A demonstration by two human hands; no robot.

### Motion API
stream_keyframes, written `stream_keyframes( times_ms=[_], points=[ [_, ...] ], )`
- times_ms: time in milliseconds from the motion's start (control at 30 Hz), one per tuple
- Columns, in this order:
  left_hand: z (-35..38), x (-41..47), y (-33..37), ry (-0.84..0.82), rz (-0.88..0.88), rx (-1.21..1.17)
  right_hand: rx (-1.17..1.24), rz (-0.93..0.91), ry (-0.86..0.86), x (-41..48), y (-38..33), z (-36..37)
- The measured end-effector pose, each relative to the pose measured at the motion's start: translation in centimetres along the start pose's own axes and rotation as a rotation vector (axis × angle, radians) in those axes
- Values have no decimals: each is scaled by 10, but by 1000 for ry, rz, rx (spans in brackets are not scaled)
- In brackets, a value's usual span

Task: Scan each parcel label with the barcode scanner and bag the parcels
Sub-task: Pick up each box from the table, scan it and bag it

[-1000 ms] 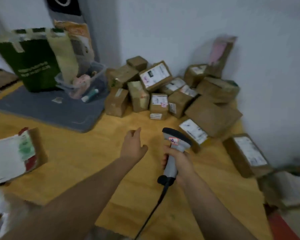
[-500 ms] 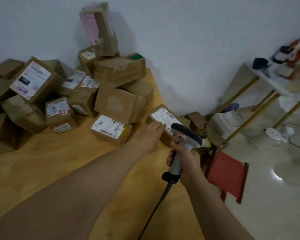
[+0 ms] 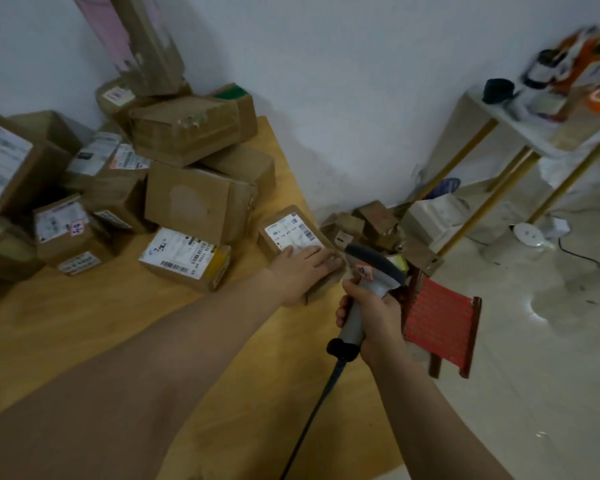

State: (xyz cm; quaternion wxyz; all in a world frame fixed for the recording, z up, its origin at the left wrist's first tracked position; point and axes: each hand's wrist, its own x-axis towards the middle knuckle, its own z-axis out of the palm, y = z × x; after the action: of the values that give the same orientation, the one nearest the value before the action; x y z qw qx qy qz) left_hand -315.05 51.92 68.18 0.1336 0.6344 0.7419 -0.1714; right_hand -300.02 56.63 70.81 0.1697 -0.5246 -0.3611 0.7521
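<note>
left hand (image 3: 300, 271) lies flat, fingers straight, on small labelled cardboard parcel (image 3: 289, 227): likely light, rigid; take its side edges. right hand (image 3: 374, 320) grips barcode scanner (image 3: 374, 268) beside it.

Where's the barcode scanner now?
In the head view, the barcode scanner is gripped in the right hand at the right edge of the table, just right of the labelled parcel the left hand rests on.

Left arm extends forward, left hand (image 3: 302, 271) palm down, fingers straight. Right hand (image 3: 376, 318) grips the barcode scanner (image 3: 373, 270) handle.
</note>
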Motion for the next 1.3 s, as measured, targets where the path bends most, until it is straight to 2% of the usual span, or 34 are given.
stream_keyframes(
  times_ms=[200,400,467,500,534,600,634,667,700,767,867,934,1167,1300],
  points=[
    [46,-90,-2,-13,58,-86,-194,-15,69,-2,16,18],
    [91,-178,-1,-19,69,-184,-403,81,-179,-35,64,53],
    [96,-203,2,119,16,-413,-447,107,-254,-48,82,66],
    [101,-213,4,255,-103,-616,-468,112,-271,-53,90,73],
    [106,-222,6,395,-296,-839,-482,118,-283,-58,97,79],
    [116,-232,5,579,-804,-1114,-486,141,-304,-69,110,90],
    [119,-236,2,558,-1022,-1196,-492,149,-316,-74,115,95],
    [125,-238,-1,495,-1165,-1315,-503,151,-330,-79,119,99],
    [127,-241,-2,431,-1230,-1475,-527,146,-343,-84,123,103],
    [126,-250,-3,463,-1236,-1812,-569,127,-366,-92,129,109],
    [127,-274,-11,582,-1203,-2035,-601,88,-429,-102,133,120],
    [128,-292,-22,610,-1151,-2062,-617,73,-476,-110,135,127],
    [133,-352,-51,812,-1132,-2005,-660,-56,-622,-147,139,156],
    [144,-372,-61,1016,-1256,-2026,-656,25,-715,-166,139,168]
  ],
)
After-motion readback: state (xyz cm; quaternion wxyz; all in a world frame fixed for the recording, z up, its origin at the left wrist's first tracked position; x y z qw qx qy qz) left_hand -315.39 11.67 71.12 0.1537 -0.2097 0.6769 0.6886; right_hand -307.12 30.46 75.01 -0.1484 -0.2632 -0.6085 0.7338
